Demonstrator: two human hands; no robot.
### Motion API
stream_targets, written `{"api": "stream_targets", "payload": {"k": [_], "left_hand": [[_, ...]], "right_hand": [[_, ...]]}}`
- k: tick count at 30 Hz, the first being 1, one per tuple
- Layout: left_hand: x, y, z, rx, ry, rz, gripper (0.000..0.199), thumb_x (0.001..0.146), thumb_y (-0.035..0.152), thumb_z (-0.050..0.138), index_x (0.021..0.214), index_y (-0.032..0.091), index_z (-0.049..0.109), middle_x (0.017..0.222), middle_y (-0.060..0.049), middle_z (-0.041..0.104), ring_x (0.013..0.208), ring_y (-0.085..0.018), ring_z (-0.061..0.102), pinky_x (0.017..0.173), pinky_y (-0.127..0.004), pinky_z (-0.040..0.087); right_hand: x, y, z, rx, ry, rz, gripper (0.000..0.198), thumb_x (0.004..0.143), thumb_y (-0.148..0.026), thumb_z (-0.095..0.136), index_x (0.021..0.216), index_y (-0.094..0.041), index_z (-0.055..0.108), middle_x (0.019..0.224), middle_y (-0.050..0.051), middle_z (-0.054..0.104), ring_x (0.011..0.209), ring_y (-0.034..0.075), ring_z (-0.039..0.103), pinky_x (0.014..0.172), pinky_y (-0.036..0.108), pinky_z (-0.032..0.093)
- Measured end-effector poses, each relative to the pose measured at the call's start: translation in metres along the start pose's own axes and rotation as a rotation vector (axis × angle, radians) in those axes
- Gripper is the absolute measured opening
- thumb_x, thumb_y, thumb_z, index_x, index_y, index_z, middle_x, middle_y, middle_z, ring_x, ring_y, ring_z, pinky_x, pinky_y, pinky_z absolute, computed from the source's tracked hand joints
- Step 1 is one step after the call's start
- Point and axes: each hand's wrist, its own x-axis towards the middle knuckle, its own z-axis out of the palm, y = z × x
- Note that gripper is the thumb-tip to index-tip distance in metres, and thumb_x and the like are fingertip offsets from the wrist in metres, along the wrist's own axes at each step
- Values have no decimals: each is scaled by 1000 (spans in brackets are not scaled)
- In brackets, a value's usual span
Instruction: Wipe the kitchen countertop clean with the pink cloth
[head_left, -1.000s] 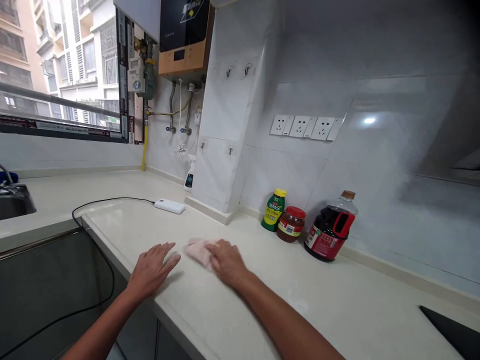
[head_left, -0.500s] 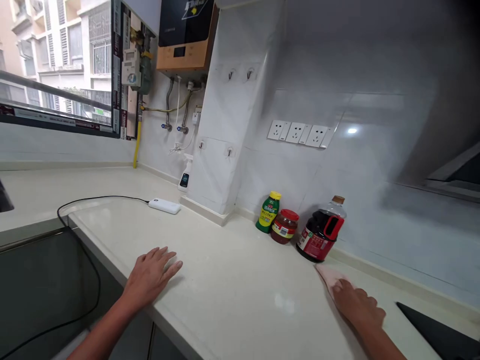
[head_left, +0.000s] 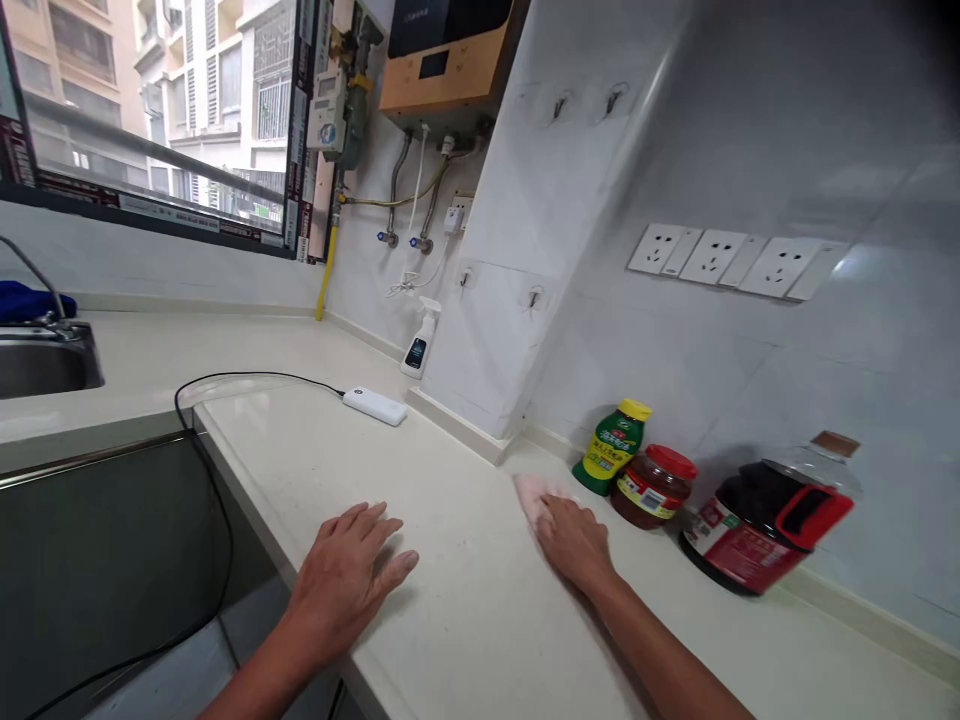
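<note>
My right hand [head_left: 576, 540] presses flat on a pink cloth [head_left: 534, 493] on the cream countertop [head_left: 465, 620], just in front of a green bottle with a yellow cap [head_left: 612, 448] and a red-lidded jar [head_left: 652, 485]. Only the cloth's far edge shows past my fingers. My left hand [head_left: 349, 578] lies palm down on the counter near its front edge, fingers spread, holding nothing. A large dark bottle with a red handle [head_left: 765, 525] stands to the right against the wall.
A white power bank [head_left: 375, 406] with a black cable [head_left: 217, 480] lies further back on the counter. A small spray bottle [head_left: 420, 340] stands by the tiled column. A steel sink [head_left: 45, 365] is at far left. Wall sockets [head_left: 720, 258] sit above the jars.
My right hand slid the pink cloth from the counter's middle to the right past the dark bottle, then back left to the green bottle. My left hand stayed planted.
</note>
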Motion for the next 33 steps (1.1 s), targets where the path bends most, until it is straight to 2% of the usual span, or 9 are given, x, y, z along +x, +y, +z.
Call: {"api": "stream_targets", "payload": {"k": [3, 6, 9, 19, 23, 29, 33], "left_hand": [[-2, -1, 3, -4, 38, 35, 45, 100, 57, 47, 124, 27, 69, 136, -8, 67, 128, -32, 58, 100, -52, 51], [-2, -2, 4, -9, 77, 65, 43, 99, 55, 49, 123, 27, 69, 133, -9, 69, 126, -32, 60, 98, -51, 53], [-2, -1, 4, -19, 121, 70, 42, 100, 53, 48, 124, 26, 68, 132, -9, 69, 124, -31, 61, 95, -51, 54], [-6, 2, 2, -87, 255, 44, 32, 98, 46, 53, 121, 28, 68, 130, -8, 70, 123, -29, 62, 95, -48, 56], [-6, 2, 2, -100, 245, 31, 31, 97, 47, 54, 120, 31, 67, 129, -8, 70, 121, -30, 64, 94, -50, 57], [-5, -1, 4, -113, 276, 0, 29, 98, 46, 52, 118, 30, 67, 124, -9, 72, 118, -30, 65, 90, -49, 58], [-5, -2, 5, -137, 318, -32, 29, 99, 42, 52, 119, 27, 66, 124, -10, 71, 118, -29, 64, 91, -48, 57]], "right_hand": [[24, -59, -3, 2, 24, -143, 51, 97, -36, 35, 146, -27, 49, 148, 10, 53, 121, 31, 54, 96, 45, 40], [44, -92, -6, -9, 59, -183, 49, 97, -33, 37, 143, -23, 51, 139, 14, 59, 115, 33, 56, 93, 46, 38], [52, -103, -6, -26, 86, -203, 44, 95, -31, 41, 135, -21, 56, 129, 15, 63, 112, 32, 57, 91, 44, 37], [57, -114, -9, -42, 114, -328, 40, 96, -27, 39, 130, -23, 58, 129, 10, 63, 110, 30, 55, 86, 41, 36], [74, -137, -9, -8, 107, -365, 40, 97, -30, 37, 131, -23, 57, 130, 11, 62, 115, 31, 53, 91, 43, 36], [113, -191, -12, 77, 53, -414, 43, 97, -30, 37, 136, -25, 53, 136, 12, 59, 122, 32, 51, 98, 48, 35], [116, -208, -15, 150, 32, -431, 47, 98, -30, 36, 143, -24, 49, 145, 12, 54, 127, 34, 48, 103, 52, 32]]}}
